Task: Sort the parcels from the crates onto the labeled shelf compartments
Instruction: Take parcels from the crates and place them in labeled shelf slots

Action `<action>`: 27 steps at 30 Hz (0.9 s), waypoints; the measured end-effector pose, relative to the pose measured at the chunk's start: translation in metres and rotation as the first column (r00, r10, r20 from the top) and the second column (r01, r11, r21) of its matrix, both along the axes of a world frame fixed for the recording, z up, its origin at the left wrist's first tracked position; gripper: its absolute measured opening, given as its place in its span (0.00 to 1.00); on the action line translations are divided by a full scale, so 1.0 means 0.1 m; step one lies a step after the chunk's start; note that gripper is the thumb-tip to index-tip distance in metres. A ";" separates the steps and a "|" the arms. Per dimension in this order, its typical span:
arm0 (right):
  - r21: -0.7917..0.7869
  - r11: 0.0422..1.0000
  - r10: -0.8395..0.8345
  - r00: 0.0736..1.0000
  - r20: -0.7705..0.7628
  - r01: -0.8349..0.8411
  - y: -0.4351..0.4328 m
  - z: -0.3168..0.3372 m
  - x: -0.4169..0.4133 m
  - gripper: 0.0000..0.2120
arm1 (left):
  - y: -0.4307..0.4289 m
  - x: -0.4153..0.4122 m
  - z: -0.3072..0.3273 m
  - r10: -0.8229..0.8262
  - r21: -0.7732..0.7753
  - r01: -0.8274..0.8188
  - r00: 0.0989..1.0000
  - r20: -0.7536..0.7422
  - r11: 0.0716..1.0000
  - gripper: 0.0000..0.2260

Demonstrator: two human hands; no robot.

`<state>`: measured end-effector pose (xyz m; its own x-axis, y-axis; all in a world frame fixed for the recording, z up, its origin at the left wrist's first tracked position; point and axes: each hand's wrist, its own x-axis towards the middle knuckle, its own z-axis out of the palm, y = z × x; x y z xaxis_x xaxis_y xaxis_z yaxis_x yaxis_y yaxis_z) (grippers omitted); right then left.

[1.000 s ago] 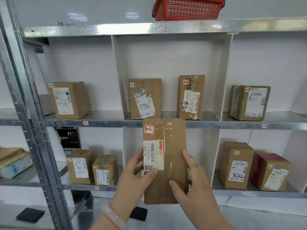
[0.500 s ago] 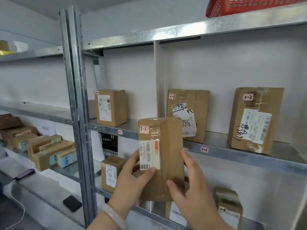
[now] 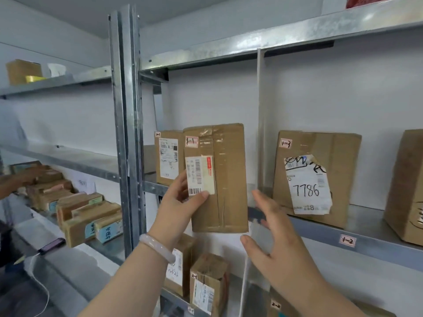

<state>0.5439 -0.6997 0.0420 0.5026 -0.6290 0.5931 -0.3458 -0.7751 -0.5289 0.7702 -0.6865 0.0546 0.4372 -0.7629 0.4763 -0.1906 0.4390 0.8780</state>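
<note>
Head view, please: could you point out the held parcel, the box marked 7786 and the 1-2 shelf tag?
held parcel (image 3: 229,179), head view, bare taped cardboard right of its label.
box marked 7786 (image 3: 307,191), head view, the handwritten number on its white label.
1-2 shelf tag (image 3: 347,240), head view, middle of the pink tag.

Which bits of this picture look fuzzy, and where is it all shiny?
Head view: the right hand is smeared and half see-through, with the shelf edge showing through it. Head view: the left hand and the parcel it grips look sharp, and the 7786 label reads clearly. Head view: bright glare sits on the top shelf beam, and the wide lens makes straight lines slant.
</note>
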 end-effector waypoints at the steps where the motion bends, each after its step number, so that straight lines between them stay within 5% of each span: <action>1: -0.006 1.000 -0.023 1.000 0.002 0.023 -0.04 0.01 0.05 0.39 | -0.11 0.09 0.06 -0.019 -0.006 0.019 1.000 0.012 1.000 0.24; 17: -0.010 0.941 -0.338 0.941 -0.006 0.338 -0.35 -0.09 0.57 0.32 | -1.37 0.60 0.22 -0.337 0.041 0.334 0.936 0.107 0.942 0.26; 27: -0.039 0.919 -0.395 0.917 -0.061 0.393 -0.45 -0.17 0.81 0.31 | -1.50 0.69 0.19 -0.350 0.032 0.351 0.916 0.194 0.936 0.26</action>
<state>0.6249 -0.7451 0.0245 0.2561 -0.7692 0.5855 -0.6592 -0.5820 -0.4762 0.8390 -0.8365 0.0739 0.0413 -0.8487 0.5272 -0.1895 0.5114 0.8382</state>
